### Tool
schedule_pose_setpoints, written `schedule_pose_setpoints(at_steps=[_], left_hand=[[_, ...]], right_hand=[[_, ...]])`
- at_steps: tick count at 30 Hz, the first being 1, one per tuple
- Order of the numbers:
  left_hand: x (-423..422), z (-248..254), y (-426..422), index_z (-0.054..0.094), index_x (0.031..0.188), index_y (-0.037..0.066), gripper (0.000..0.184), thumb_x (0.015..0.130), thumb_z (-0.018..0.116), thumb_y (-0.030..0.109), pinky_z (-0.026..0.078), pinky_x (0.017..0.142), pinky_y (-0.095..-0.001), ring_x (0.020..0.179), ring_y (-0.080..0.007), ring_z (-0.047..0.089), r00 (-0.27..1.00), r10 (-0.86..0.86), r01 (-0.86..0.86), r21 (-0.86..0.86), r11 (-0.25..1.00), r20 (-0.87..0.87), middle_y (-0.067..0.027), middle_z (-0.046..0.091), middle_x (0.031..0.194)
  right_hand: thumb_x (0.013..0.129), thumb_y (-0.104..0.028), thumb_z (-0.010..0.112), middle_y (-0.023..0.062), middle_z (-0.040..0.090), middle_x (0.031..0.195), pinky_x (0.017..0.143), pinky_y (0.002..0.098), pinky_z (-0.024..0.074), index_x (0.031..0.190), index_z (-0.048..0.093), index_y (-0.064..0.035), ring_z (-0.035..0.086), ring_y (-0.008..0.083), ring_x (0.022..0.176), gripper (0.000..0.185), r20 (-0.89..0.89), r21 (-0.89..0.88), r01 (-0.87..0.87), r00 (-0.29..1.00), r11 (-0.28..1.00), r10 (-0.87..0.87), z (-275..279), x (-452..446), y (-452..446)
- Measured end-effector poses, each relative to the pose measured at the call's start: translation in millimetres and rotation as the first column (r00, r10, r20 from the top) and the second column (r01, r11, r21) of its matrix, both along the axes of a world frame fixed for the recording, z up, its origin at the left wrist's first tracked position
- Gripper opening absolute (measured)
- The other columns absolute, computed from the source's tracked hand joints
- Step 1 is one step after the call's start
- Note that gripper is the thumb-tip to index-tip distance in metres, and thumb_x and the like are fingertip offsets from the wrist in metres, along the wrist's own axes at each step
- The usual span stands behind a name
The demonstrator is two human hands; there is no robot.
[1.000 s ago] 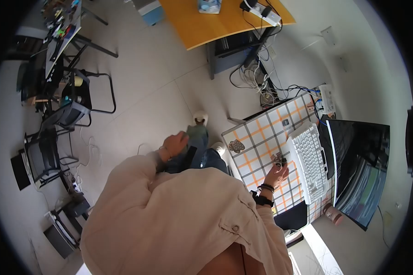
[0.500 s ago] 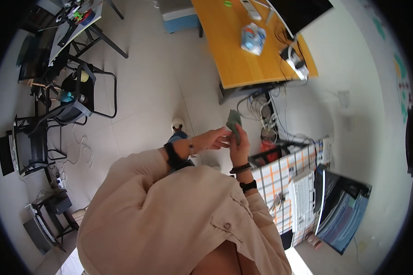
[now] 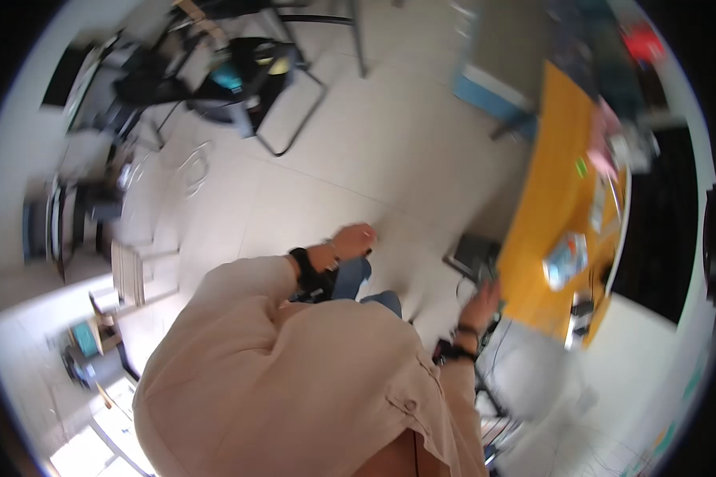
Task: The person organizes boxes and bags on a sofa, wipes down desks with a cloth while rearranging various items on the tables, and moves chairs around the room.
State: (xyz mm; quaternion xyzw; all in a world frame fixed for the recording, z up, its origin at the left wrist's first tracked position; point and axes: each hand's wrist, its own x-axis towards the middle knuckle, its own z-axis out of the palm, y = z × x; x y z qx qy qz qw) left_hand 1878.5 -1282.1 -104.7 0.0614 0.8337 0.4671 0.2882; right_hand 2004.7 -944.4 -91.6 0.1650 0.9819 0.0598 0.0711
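My left hand [image 3: 354,241] is held out in front of my body, above my knees and over the floor. Its fingers look curled in, and I see nothing in them. My right hand [image 3: 480,306] reaches forward beside the near corner of the orange-yellow table [image 3: 525,262]. Its fingers are blurred and closed around a grey-green piece of cloth [image 3: 486,275], which shows only as a small smear at the fingertips. Whether that hand touches the table edge I cannot tell.
On the table lie a blue-and-white plastic pack [image 3: 566,261] and a power strip [image 3: 581,315]. A black box [image 3: 475,254] is beside the table's edge. A black chair [image 3: 250,87] stands at the upper left, with a white cable [image 3: 192,168] on the floor.
My view has turned right, so the room has shifted round. My hands, together at the cloth before, are now apart: the left has drawn back, the right has reached out toward the table.
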Motion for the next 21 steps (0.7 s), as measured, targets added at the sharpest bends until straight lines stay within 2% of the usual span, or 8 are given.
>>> schedule_pose_setpoints(at_steps=[1,2,5,9,14,17,19,21], left_hand=[[9.1,-28.0,-6.0,0.056,0.092,0.005,0.020,0.082,0.051,0.021,0.047,0.062,-0.0288,0.069,-0.0174,0.059,0.999,-0.035,0.034,0.080,0.996,0.008,-0.0079,0.061,0.079],[6.3,10.7,2.7,0.056,0.094,0.007,0.022,0.080,0.053,0.024,0.047,0.066,-0.0308,0.074,-0.0208,0.060,1.000,-0.026,0.028,-0.092,0.995,0.017,-0.0091,0.062,0.081],[19.4,17.2,2.9,0.054,0.098,0.010,0.027,0.079,0.052,0.029,0.046,0.070,-0.0334,0.078,-0.0250,0.059,1.000,0.018,-0.016,-0.070,0.997,0.023,-0.0083,0.061,0.082],[46.4,46.3,-7.9,0.055,0.098,0.015,0.026,0.080,0.048,0.032,0.046,0.072,-0.0357,0.080,-0.0264,0.059,0.962,0.270,-0.263,-0.131,0.956,0.033,-0.0080,0.062,0.084],[77.9,74.5,-51.7,0.056,0.100,0.018,0.027,0.080,0.043,0.031,0.045,0.078,-0.0390,0.089,-0.0288,0.057,0.847,0.506,-0.420,-0.376,0.826,0.164,-0.0090,0.061,0.093],[119.7,69.5,-90.7,0.055,0.104,0.014,0.034,0.079,0.043,0.033,0.044,0.080,-0.0370,0.089,-0.0272,0.058,0.766,0.642,-0.611,-0.281,0.740,0.024,-0.0099,0.062,0.092],[144.5,74.1,-125.0,0.054,0.107,0.013,0.035,0.080,0.043,0.032,0.044,0.082,-0.0362,0.091,-0.0274,0.057,0.684,0.726,-0.680,-0.307,0.666,0.062,-0.0111,0.061,0.096],[176.3,61.4,-163.4,0.055,0.108,0.012,0.036,0.080,0.044,0.032,0.045,0.081,-0.0357,0.090,-0.0275,0.057,0.611,0.792,-0.749,-0.310,0.586,0.021,-0.0109,0.062,0.096]], right_hand=[[0.084,-0.008,0.039,0.0182,0.030,0.134,0.102,0.0408,0.0242,0.127,0.034,-0.0004,0.030,0.0298,0.124,0.044,0.192,0.151,-0.058,0.981,0.987,0.028,-1.7,5.2,14.5],[0.087,-0.011,0.036,0.0178,0.031,0.133,0.102,0.0387,0.0265,0.128,0.032,0.0003,0.031,0.0287,0.123,0.042,-0.212,-0.143,0.104,0.968,0.984,-0.133,-29.9,19.8,40.4],[0.089,-0.012,0.034,0.0202,0.038,0.128,0.094,0.0372,0.0362,0.128,0.032,-0.0003,0.044,0.0333,0.110,0.041,-0.329,-0.605,0.232,0.799,0.762,-0.504,-5.0,2.6,49.1],[0.089,-0.014,0.035,0.0266,0.048,0.114,0.082,0.0420,0.0419,0.124,0.038,-0.0036,0.050,0.0396,0.098,0.037,-0.197,-0.558,-0.152,0.979,0.816,0.048,38.1,-35.5,-7.4],[0.092,-0.033,0.035,0.0245,0.053,0.104,0.069,0.0414,0.0429,0.114,0.045,0.0014,0.054,0.0377,0.086,0.042,0.019,-0.822,-0.040,0.995,0.569,0.098,31.7,-88.0,-61.9],[0.091,-0.039,0.034,0.0201,0.053,0.105,0.071,0.0397,0.0445,0.112,0.045,0.0033,0.054,0.0317,0.089,0.048,0.219,-0.875,0.104,0.956,0.474,0.193,33.3,-118.6,-94.5],[0.091,-0.041,0.032,0.0148,0.051,0.109,0.075,0.0391,0.0447,0.116,0.044,0.0011,0.054,0.0269,0.091,0.050,0.533,-0.838,0.513,0.843,0.186,0.073,64.9,-124.7,-137.7],[0.091,-0.042,0.032,0.0112,0.049,0.114,0.079,0.0392,0.0439,0.120,0.041,-0.0024,0.052,0.0257,0.096,0.051,0.641,-0.759,0.606,0.760,0.239,0.109,97.8,-131.7,-192.8]])
